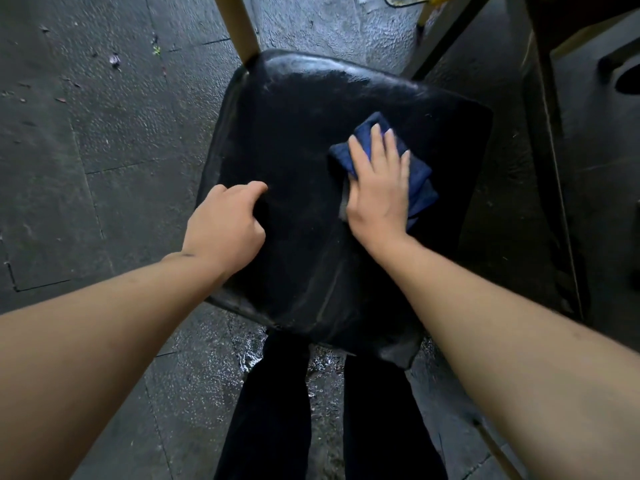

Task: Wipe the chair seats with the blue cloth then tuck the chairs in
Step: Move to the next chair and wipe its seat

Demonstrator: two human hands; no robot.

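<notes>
A black padded chair seat [304,133] fills the middle of the view, seen from above. A folded blue cloth [420,178] lies on its right half. My right hand [381,188] presses flat on the cloth, fingers spread and pointing away from me. My left hand [228,223] rests on the seat's left side with the fingers curled and nothing in it. A tan chair-frame post [240,27] rises at the seat's far left corner.
Dark, wet-looking stone floor [104,150] surrounds the chair. A dark table leg and frame [550,168] stand close on the right, with another dark seat [609,140] beyond. My dark trouser legs [273,403] are below the seat's near edge.
</notes>
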